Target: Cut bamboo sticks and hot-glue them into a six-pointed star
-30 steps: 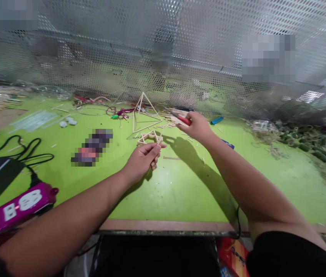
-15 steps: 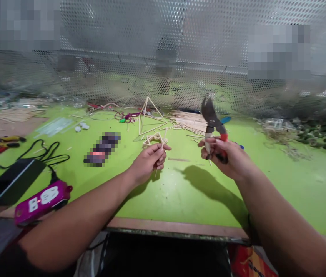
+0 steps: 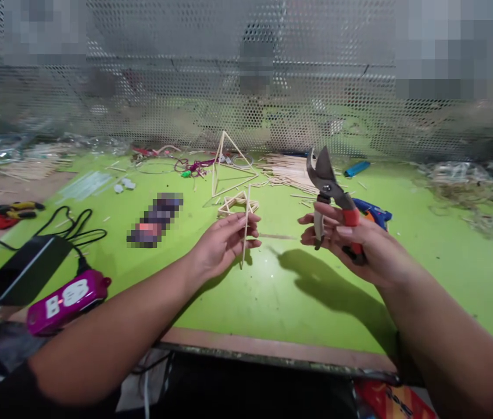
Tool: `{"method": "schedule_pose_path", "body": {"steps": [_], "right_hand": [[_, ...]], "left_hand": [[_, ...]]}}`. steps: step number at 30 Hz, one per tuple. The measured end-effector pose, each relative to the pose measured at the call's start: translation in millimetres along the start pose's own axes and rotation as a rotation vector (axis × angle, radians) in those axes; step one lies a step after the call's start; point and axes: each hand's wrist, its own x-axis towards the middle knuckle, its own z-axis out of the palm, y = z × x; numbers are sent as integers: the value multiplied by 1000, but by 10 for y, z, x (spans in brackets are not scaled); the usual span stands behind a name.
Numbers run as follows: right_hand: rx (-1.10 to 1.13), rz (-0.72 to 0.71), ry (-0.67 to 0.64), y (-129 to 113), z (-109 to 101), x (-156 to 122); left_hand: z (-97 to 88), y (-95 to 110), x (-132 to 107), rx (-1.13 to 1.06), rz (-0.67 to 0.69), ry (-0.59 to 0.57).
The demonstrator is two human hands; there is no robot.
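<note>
My left hand (image 3: 224, 241) pinches a thin wooden stick (image 3: 246, 233), which stands nearly upright between thumb and fingers. To the right, my right hand (image 3: 360, 241) is wrapped round pruning shears (image 3: 328, 180) with one red and one pale handle; their blades point up and are parted. Just beyond my left hand lies a small star-shaped frame of sticks (image 3: 229, 205). Behind it stands a larger triangular stick frame (image 3: 215, 169). A pile of loose sticks (image 3: 290, 171) lies at the back middle. Partly behind my right hand is a blue and orange tool (image 3: 375, 214).
On the left are a purple power strip (image 3: 70, 299), a black device (image 3: 20, 270) with cables, and red-yellow pliers (image 3: 11, 214). A pixelated object (image 3: 154, 221) lies left of my hand. Perforated metal sheeting (image 3: 211, 99) borders the green table (image 3: 229, 308) at the back.
The shears' blades have opened and turned, and my right hand has shifted slightly right. My left fingers have loosened apart, and the stick now stands more upright.
</note>
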Motion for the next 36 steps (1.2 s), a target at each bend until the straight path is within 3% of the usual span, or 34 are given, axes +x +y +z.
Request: {"method": "schedule_pose_path", "body": {"steps": [4,6,15,23,28,31,36], "right_hand": [[-314,-21,182,-48,97,13],[-516,-2,213,-45,126,25],[-1306,-56,93,16,277,-44],[-1554,47,145,159,487,12],[-1685,-63,86,116,494,23],[-1897,-57,-23,-127,386,231],[-2017,49,-141,-444,133,955]], "left_hand": [[21,26,17,-54,2,50],[33,44,23,-55,1,72],[-27,48,45,-6,58,97],[-42,44,87,63,148,143],[-33,44,83,95,140,169],[-35,22,90,117,163,159],[-24,-1,95,153,198,141]]}}
